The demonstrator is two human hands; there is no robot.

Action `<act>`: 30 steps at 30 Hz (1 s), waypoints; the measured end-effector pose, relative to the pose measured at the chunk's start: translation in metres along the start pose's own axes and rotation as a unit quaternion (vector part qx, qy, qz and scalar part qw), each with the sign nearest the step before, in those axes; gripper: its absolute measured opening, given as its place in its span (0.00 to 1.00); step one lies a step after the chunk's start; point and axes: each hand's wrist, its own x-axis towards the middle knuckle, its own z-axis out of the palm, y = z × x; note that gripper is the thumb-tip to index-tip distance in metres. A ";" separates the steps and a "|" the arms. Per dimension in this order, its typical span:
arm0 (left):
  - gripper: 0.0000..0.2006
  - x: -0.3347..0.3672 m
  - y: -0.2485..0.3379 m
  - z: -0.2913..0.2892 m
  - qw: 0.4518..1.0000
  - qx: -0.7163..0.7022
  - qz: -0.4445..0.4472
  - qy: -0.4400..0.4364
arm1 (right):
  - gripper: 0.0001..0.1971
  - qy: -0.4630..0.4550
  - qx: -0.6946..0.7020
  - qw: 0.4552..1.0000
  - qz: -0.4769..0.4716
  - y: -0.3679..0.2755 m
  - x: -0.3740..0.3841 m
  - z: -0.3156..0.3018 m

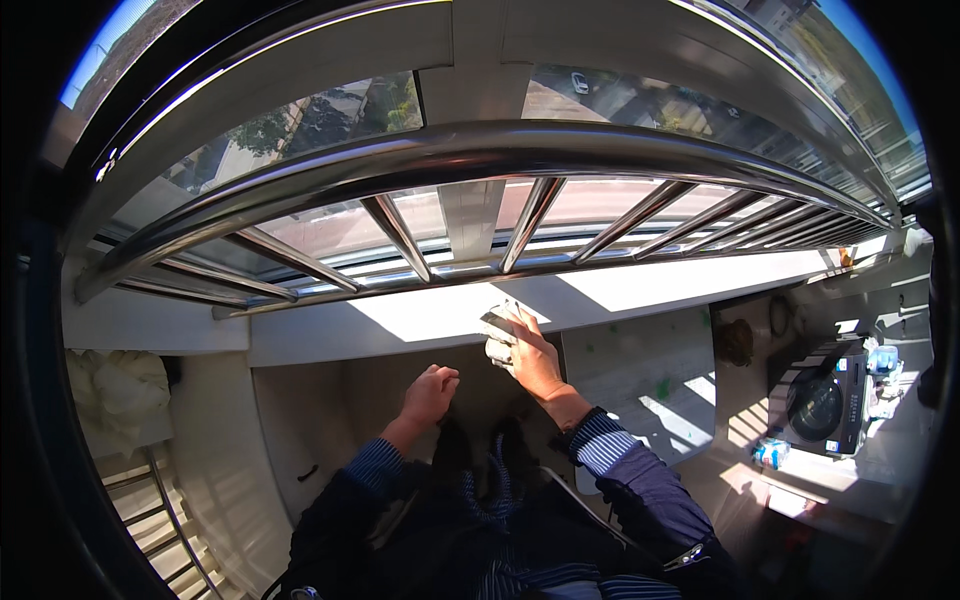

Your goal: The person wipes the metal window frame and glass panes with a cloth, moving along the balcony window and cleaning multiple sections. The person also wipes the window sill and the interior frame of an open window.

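Observation:
My right hand [540, 368] is closed around a crumpled whitish-grey cloth [497, 350], at the front edge of the white window sill [425, 315]. Its fingertips reach over the sunlit top of the sill. To its left, my left hand [430, 393] hangs in the air just in front of the sill, its fingers curled in and nothing showing in them. Both forearms are in dark sleeves with striped cuffs.
A shiny metal railing [480, 150] with slanting bars runs above the sill, before the window. A pale board [640, 375] is right of my right hand. A dark front-loading washing machine [818, 405] stands farther right. Pale bundled fabric [120, 395] lies at the left.

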 end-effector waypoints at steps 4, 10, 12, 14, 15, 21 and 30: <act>0.19 0.014 0.035 0.010 0.937 -0.341 -0.063 -0.042 | 0.30 0.077 -0.107 0.988 -0.085 -0.029 0.023 0.001; 0.27 0.073 0.079 -0.002 0.738 -0.670 -0.080 -0.005 | 0.41 -0.088 -0.297 0.951 0.000 -0.036 0.079 0.004; 0.24 0.095 0.081 -0.005 0.738 -0.672 -0.051 0.026 | 0.40 -0.085 -0.275 0.958 -0.002 -0.035 0.089 0.005; 0.23 0.106 0.076 -0.005 0.750 -0.660 -0.021 0.031 | 0.33 -0.104 -0.272 0.956 0.022 -0.035 0.101 0.007; 0.23 0.108 0.074 -0.003 0.741 -0.669 -0.040 0.039 | 0.28 -0.089 -0.201 0.974 0.050 -0.035 0.104 0.008; 0.25 0.089 0.061 0.015 0.707 -0.700 -0.097 0.029 | 0.35 -0.099 -0.182 0.975 0.075 -0.026 0.084 0.018; 0.22 0.087 0.042 0.005 0.639 -0.765 -0.070 0.030 | 0.37 -0.065 -0.175 0.982 -0.022 -0.028 0.106 0.040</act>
